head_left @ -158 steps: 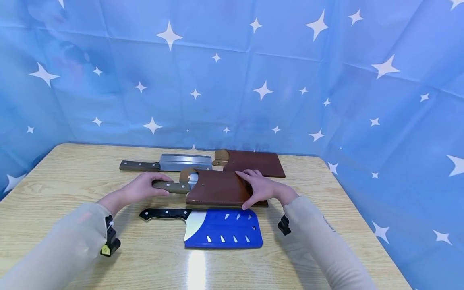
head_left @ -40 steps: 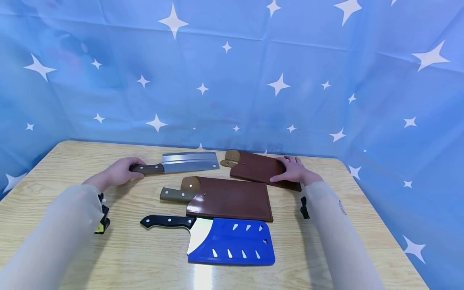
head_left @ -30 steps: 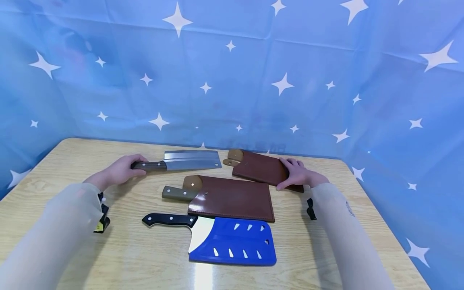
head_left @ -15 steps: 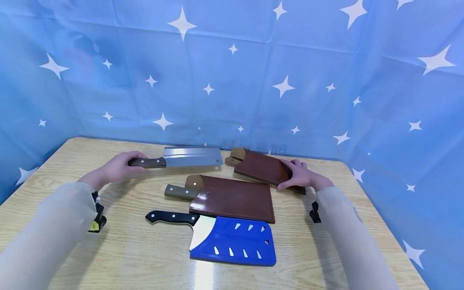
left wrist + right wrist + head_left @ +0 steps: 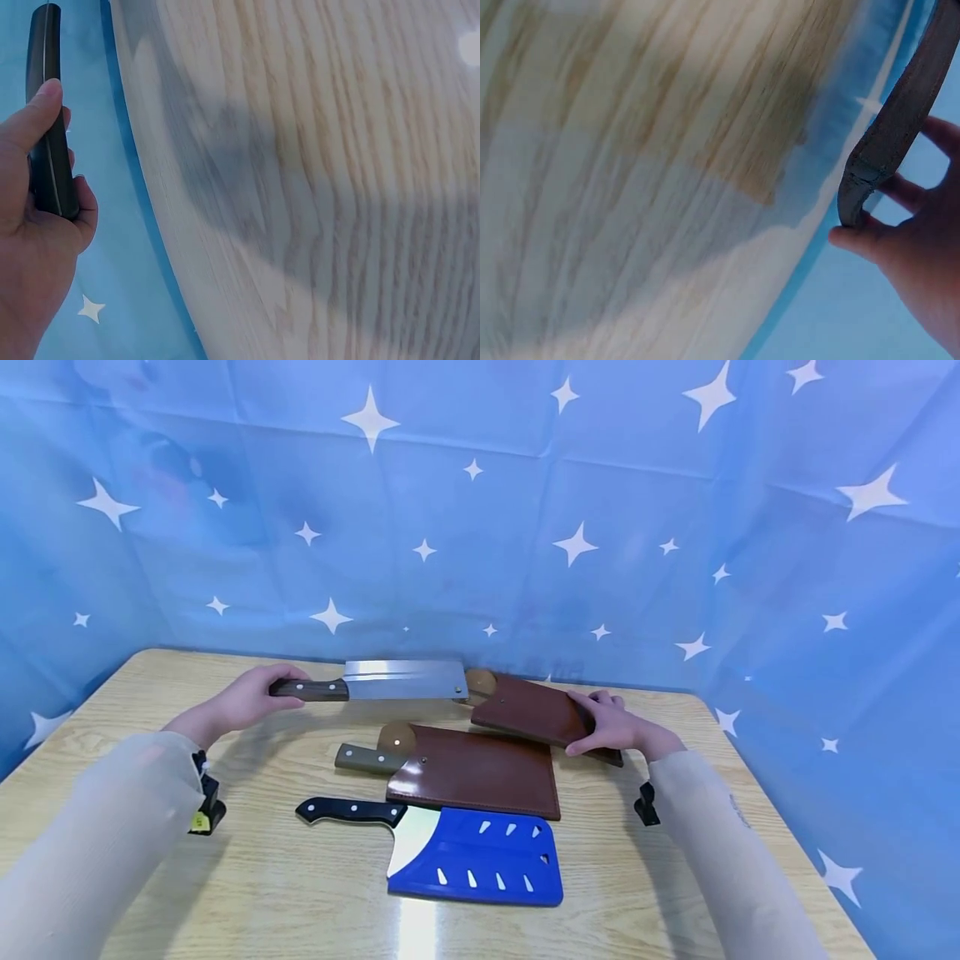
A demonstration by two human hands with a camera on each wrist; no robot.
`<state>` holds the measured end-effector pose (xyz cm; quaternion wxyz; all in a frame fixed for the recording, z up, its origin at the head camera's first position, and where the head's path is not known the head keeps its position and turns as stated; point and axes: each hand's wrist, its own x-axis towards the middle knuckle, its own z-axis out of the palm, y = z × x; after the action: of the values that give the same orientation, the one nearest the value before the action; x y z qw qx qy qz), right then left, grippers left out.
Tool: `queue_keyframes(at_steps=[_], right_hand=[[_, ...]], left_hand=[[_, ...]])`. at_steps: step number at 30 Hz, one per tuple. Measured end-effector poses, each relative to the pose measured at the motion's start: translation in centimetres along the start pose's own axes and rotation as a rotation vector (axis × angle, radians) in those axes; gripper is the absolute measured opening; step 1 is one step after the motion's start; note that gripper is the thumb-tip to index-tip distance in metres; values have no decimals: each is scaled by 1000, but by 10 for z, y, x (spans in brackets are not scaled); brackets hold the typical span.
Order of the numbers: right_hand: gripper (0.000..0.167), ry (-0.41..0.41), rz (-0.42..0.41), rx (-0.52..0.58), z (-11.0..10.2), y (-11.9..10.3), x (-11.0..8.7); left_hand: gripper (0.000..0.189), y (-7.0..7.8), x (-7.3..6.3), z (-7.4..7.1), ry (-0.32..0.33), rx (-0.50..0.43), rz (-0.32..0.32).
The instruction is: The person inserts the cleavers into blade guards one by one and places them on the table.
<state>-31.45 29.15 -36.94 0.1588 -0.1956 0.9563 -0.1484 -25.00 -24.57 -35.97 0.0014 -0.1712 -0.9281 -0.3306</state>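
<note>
A cleaver [image 5: 405, 680] with a dark riveted handle hangs a little above the back of the table. My left hand [image 5: 251, 695] grips its handle [image 5: 51, 135], blade pointing right. At the back right, my right hand [image 5: 617, 728] holds the far end of a brown leather sheath [image 5: 528, 706] between thumb and fingers. In the right wrist view, the sheath's dark edge [image 5: 904, 112] stands off the table. The blade's front corner overlaps the tan flap at the sheath's mouth; whether they touch I cannot tell.
In front lies a second brown sheath [image 5: 480, 772] around another cleaver, whose olive handle [image 5: 367, 759] sticks out left. Nearer still is a black-handled cleaver [image 5: 352, 810] with a blue blade cover [image 5: 483, 860]. A blue star-patterned cloth [image 5: 450, 568] hangs behind the wooden table [image 5: 300, 893].
My left hand has lifted the cleaver off the table and brought its blade right, up to the sheath. Earlier, both hands were on the middle sheathed cleaver; they let go of it.
</note>
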Motion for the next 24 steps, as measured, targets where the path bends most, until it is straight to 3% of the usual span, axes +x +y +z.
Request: queue_keyframes(at_steps=[10, 24], right_hand=[[110, 14, -26, 17, -1, -15, -2], [110, 30, -36, 2, 3, -18, -2]], left_hand=[[29, 6, 1, 4, -19, 6, 11], [28, 4, 1, 6, -43, 3, 21]])
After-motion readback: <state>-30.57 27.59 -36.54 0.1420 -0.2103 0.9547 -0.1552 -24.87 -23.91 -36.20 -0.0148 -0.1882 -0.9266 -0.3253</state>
